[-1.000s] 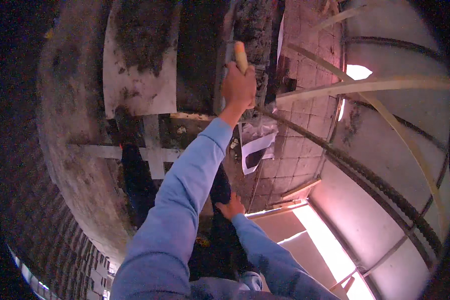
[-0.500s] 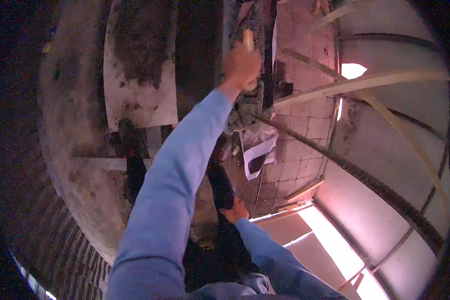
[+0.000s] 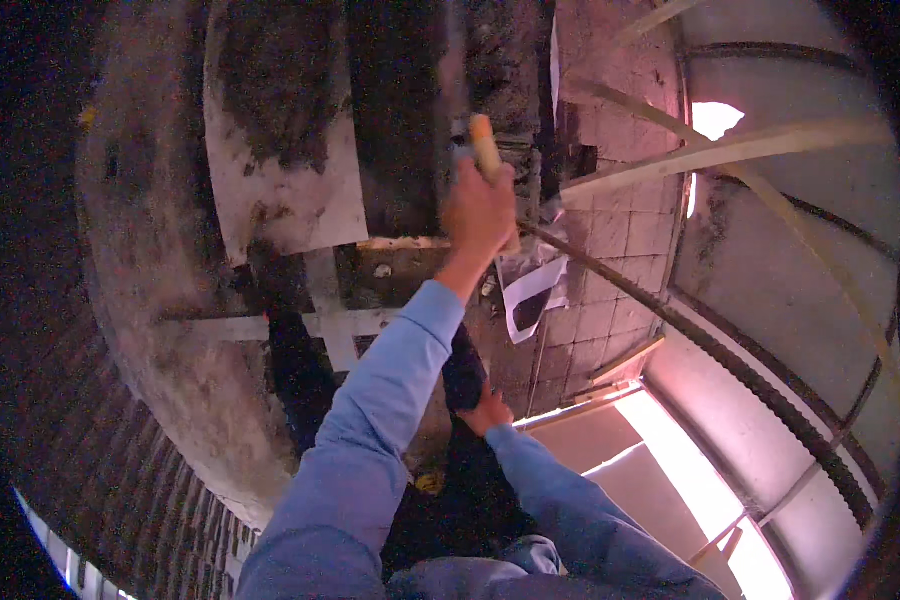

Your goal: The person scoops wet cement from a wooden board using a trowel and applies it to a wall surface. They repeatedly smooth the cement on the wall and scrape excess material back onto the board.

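Observation:
My left hand (image 3: 478, 218) reaches forward and is closed round the pale handle of a trowel-like tool (image 3: 485, 145). The handle's end is orange-yellow, and a small grey metal part shows beside it. The tool's working face is blurred and mostly hidden. It is over a narrow grey, rough strip (image 3: 520, 165) beside a dark panel (image 3: 395, 110). My right hand (image 3: 486, 412) rests on my dark-trousered leg near the knee, holding nothing that I can see; its fingers are only partly visible.
To the left lies a pale sheet with dark stains (image 3: 305, 215). A torn white sheet (image 3: 530, 300) is right of my left hand. Wooden poles (image 3: 720, 160) and a ribbed bar (image 3: 690, 335) cross the right side, before square-patterned blocks (image 3: 610, 240). Pale strips (image 3: 335, 325) cross near my legs.
My left hand has drawn back toward me with the tool, and its handle has tilted. My right hand stays on the leg. The whole view has shifted slightly.

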The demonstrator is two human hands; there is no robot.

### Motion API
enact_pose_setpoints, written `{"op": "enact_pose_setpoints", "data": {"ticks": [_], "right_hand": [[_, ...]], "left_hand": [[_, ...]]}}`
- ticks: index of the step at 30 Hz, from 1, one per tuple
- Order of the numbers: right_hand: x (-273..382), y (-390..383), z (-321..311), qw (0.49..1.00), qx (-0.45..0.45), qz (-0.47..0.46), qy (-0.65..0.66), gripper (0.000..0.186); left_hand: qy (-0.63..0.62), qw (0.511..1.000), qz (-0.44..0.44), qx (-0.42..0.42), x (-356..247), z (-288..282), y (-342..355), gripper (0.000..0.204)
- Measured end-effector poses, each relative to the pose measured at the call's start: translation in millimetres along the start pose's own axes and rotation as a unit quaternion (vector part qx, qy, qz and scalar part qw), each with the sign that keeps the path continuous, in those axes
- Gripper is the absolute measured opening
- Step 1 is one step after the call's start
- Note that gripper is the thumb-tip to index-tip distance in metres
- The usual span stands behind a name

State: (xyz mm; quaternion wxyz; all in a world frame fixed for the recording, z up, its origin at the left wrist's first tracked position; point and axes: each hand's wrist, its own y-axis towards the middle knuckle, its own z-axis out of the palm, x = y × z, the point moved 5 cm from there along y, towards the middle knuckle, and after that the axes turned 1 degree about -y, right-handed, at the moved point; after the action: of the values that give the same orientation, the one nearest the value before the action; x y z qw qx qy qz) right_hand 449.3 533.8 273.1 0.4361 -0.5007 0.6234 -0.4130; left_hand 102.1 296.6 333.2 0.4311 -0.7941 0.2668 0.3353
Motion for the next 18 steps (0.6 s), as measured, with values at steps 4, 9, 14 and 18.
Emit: {"op": "enact_pose_setpoints", "data": {"ticks": [4, 9, 14, 18], "right_hand": [[4.4, -0.4, -6.1, 0.999, 0.022, 0.018, 0.025, 0.110], [11.6, -3.1, -22.8, 0.998, 0.043, -0.008, 0.038, 0.109], [27.2, -11.9, -33.6, 0.999, 0.036, -0.040, 0.001, 0.113], [17.1, 3.5, -17.5, 0.999, 0.017, -0.001, 0.042, 0.114]], "left_hand": [[0.006, 0.999, 0.003, 0.042, -5.6, 3.8, -14.9, 0.047], [0.077, 0.994, 0.054, 0.060, -6.8, -21.2, -14.6, 0.045], [0.093, 0.990, -0.016, 0.105, 6.5, -36.8, -55.8, 0.042], [0.073, 0.991, -0.002, 0.108, 9.4, -37.5, -70.1, 0.045]]}}
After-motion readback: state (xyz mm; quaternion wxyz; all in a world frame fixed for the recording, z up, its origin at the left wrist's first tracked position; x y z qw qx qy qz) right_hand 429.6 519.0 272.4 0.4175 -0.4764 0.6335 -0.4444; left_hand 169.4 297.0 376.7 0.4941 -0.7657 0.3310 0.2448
